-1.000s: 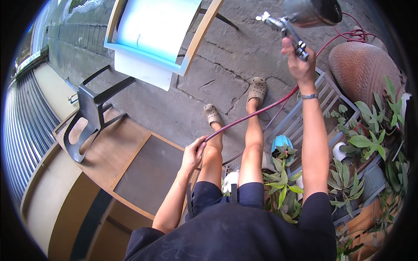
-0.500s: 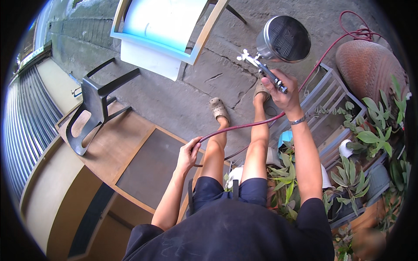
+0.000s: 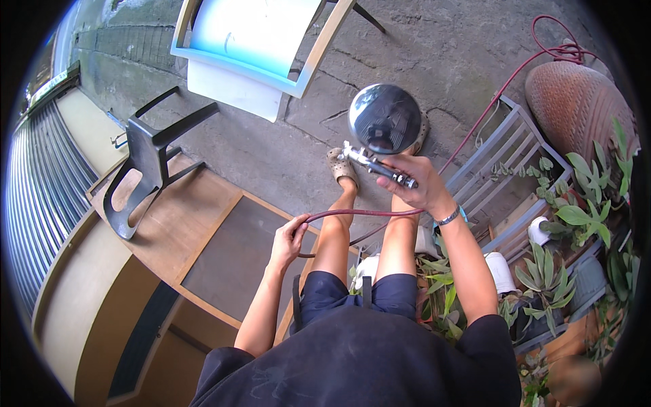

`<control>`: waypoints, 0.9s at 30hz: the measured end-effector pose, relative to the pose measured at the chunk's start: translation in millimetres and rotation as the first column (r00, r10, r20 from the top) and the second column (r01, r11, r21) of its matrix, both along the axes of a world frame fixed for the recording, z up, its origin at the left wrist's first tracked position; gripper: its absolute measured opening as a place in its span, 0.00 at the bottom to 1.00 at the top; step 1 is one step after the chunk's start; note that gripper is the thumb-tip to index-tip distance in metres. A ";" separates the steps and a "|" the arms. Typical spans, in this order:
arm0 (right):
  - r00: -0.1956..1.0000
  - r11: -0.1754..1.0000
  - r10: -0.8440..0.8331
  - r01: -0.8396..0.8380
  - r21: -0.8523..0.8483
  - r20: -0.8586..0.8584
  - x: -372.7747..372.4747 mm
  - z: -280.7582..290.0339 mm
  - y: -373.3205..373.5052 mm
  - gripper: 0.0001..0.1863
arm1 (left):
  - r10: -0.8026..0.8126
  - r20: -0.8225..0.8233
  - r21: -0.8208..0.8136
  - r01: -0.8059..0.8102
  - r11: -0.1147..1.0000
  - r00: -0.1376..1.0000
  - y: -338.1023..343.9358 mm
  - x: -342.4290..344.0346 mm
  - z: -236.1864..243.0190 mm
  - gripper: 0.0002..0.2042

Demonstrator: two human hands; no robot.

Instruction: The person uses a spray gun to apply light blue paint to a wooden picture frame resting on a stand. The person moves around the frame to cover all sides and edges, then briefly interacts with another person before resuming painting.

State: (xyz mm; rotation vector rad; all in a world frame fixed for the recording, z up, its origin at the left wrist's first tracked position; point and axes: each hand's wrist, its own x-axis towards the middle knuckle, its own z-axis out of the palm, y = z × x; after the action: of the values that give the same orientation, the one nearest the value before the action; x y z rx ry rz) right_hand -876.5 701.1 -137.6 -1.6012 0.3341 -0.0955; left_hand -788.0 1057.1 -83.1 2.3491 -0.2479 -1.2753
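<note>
Your right hand [image 3: 412,183] grips a spray gun [image 3: 381,132] in front of your legs [image 3: 393,258]; your left hand [image 3: 289,239] is closed around a red hose [image 3: 366,212] near your left knee [image 3: 336,229].

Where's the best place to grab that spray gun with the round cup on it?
Hold the spray gun by its grip, probably coming from the right, as the right hand does. Its slim front tip points left, away from that hand, and the wide, round metal cup looks too bulky to grasp. The hand hides most of the grip.
</note>
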 end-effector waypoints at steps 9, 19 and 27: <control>0.967 0.925 -0.246 0.255 -0.281 0.067 47.8 -26.5 -71.3 0.21 | 0.026 0.007 0.010 -0.026 1.000 1.000 -31.3 1.7 3.6 0.12; 0.910 0.836 -0.412 0.401 -0.374 0.055 104.0 -56.5 -176.0 0.28 | 0.090 -0.043 0.035 -0.088 0.996 0.995 -87.2 2.7 3.3 0.14; 0.812 0.675 -0.574 0.542 -0.501 0.104 136.5 -63.2 -228.1 0.28 | 0.126 0.036 -0.107 -0.121 0.987 0.991 -115.9 1.0 -7.9 0.15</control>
State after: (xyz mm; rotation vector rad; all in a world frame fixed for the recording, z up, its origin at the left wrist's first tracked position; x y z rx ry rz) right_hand -740.0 473.0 -200.8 -1.9785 0.9128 -0.6633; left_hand -787.0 941.2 -91.0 2.2666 -0.1754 -1.1280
